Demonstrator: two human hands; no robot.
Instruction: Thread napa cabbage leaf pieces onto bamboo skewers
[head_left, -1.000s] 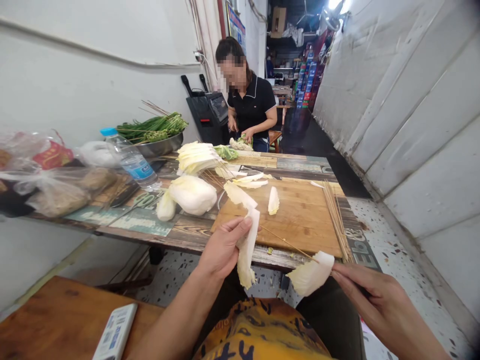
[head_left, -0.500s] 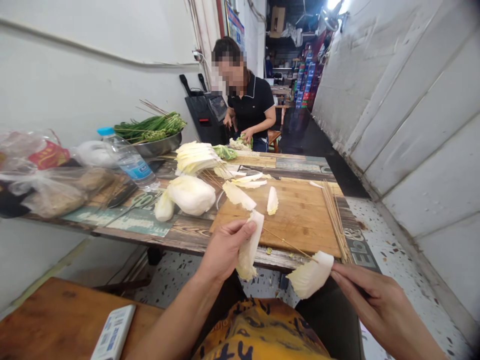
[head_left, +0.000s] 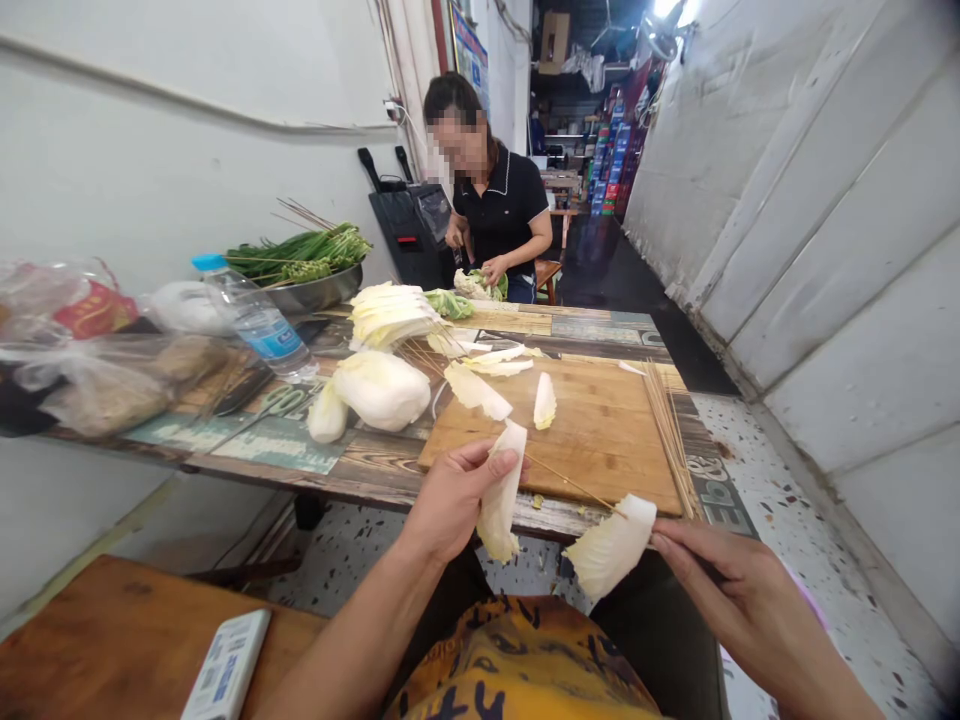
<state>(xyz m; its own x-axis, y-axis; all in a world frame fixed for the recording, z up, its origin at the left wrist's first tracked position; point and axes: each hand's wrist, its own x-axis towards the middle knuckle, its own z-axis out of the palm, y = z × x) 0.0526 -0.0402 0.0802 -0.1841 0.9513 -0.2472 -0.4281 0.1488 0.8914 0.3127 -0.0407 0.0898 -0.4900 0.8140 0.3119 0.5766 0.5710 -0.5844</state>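
Note:
My left hand (head_left: 454,500) is closed, pinching a pale cabbage leaf (head_left: 501,505) between thumb and fingers. A thin bamboo skewer (head_left: 568,481) runs between this leaf and a second cabbage leaf (head_left: 611,550), which is threaded on it at the right. Fingers of my right hand (head_left: 739,590) are pinched round the skewer's end, just beyond that second leaf. Whether the skewer's far tip pierces the left leaf, I cannot tell. Behind my hands lies a wooden cutting board (head_left: 600,420) with loose leaf pieces, one of them a small upright strip (head_left: 544,400).
Bamboo skewers (head_left: 670,435) lie along the board's right edge. Left of it are a whole cabbage (head_left: 382,388), stacked leaves (head_left: 391,315), scissors (head_left: 283,402) and a water bottle (head_left: 259,325). Greens fill a metal bowl (head_left: 319,293). Across the table, a person (head_left: 499,210) handles a cauliflower (head_left: 480,286).
My right hand has shifted slightly left, bringing the skewered leaf a little nearer the left one. My left hand has hardly moved. Across the table, the cauliflower has shifted slightly.

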